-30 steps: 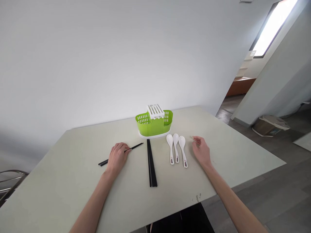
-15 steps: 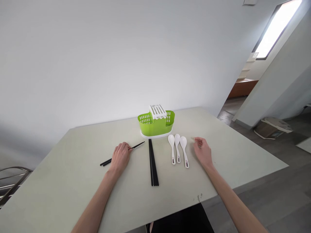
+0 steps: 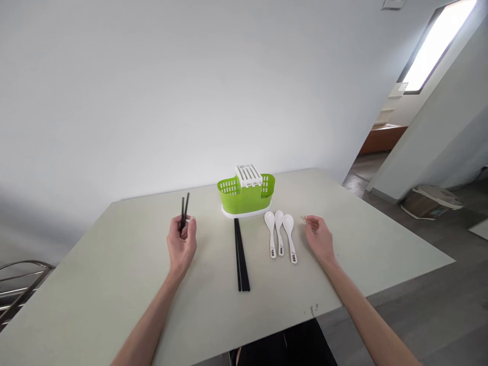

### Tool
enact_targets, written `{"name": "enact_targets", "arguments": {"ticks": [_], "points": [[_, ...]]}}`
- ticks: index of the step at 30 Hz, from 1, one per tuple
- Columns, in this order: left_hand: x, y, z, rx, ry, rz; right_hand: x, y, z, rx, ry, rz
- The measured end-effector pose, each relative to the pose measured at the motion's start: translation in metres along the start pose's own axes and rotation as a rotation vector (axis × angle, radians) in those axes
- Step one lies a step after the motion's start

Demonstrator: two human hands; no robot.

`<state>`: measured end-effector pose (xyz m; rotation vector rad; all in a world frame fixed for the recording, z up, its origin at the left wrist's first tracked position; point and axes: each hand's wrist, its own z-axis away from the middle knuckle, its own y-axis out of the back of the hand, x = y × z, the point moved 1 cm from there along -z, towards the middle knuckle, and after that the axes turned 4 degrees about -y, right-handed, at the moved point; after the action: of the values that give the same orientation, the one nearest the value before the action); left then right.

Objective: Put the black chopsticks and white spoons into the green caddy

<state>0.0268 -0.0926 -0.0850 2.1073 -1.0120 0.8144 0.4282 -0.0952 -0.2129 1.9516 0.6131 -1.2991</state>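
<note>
My left hand [image 3: 181,246] is raised over the pale table [image 3: 114,264] and grips a pair of black chopsticks [image 3: 184,210] that stand nearly upright. More black chopsticks [image 3: 241,253] lie side by side in front of a green cutlery basket [image 3: 246,195] with a white slotted insert. Three white spoons [image 3: 280,235] lie in a row to the right of them. My right hand [image 3: 319,238] rests on the table just right of the spoons, fingers loosely curled, holding nothing.
A white wall runs behind the table. A metal chair frame [image 3: 19,284] shows at the far left. To the right the floor drops away toward a doorway, with a cardboard box [image 3: 432,201] beside a wall.
My left hand has lifted the pair of chopsticks off the table and turned them from lying flat to nearly upright. My right hand has stayed put.
</note>
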Motion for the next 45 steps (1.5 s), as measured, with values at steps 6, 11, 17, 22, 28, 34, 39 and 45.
{"name": "enact_targets", "arguments": {"ticks": [6, 11, 17, 22, 28, 34, 39, 45], "points": [[0.006, 0.005, -0.005, 0.014, 0.075, 0.258, -0.002, 0.001, 0.000, 0.001, 0.012, -0.004], [-0.001, 0.002, -0.007, -0.012, 0.090, 0.363, -0.004, 0.002, 0.001, 0.000, 0.005, -0.004], [-0.009, 0.001, -0.009, -0.015, 0.144, 0.370, -0.004, 0.001, 0.002, -0.005, 0.005, -0.015], [-0.010, -0.001, -0.008, -0.080, 0.265, 0.557, -0.002, 0.001, 0.002, -0.012, -0.002, -0.024], [-0.007, -0.012, 0.003, -0.378, 0.538, 0.826, -0.020, 0.005, 0.004, 0.017, 0.010, -0.021], [0.002, -0.020, 0.016, -0.622, 0.575, 0.864, -0.121, 0.001, 0.042, -0.262, 0.249, -0.017], [0.017, -0.023, 0.034, -0.795, 0.502, 0.875, -0.209, -0.020, 0.080, -0.836, 0.370, -0.061], [0.026, -0.024, 0.049, -0.933, 0.328, 0.817, -0.262, -0.034, 0.102, -0.929, 0.474, -0.145]]}}
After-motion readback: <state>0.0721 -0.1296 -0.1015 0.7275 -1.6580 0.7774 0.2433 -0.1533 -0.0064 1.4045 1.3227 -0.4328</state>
